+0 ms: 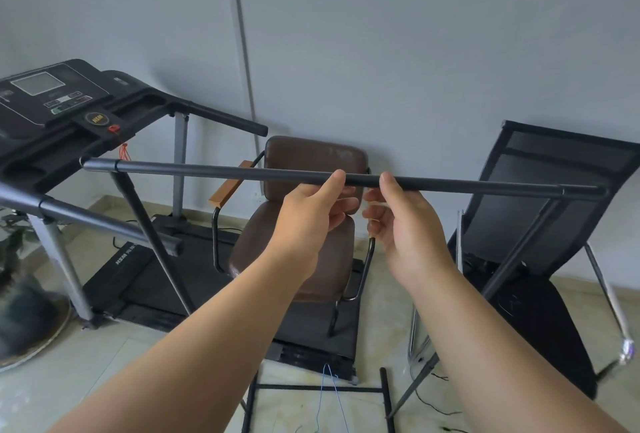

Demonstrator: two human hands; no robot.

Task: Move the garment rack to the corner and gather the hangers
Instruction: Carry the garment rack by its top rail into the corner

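Note:
The garment rack's dark grey top bar (pixel 214 169) runs across the view at chest height. Its slanted legs drop at the left (pixel 152 242) and right (pixel 512 263), and its black base frame (pixel 311 388) stands on the tiled floor below. My left hand (pixel 311 214) and my right hand (pixel 401 225) hold the bar close together near its middle, thumbs on top and fingers curled beneath. A thin blue wire hanger (pixel 328 387) shows near the base frame, partly cut off at the bottom edge.
A treadmill (pixel 62 110) stands at the left, its handrail reaching toward me. A brown padded armchair (pixel 311 162) sits behind the bar, against the wall. A black mesh chair (pixel 554 169) leans at the right. A floor fan (pixel 27 311) and loose cables (pixel 433 401) lie low.

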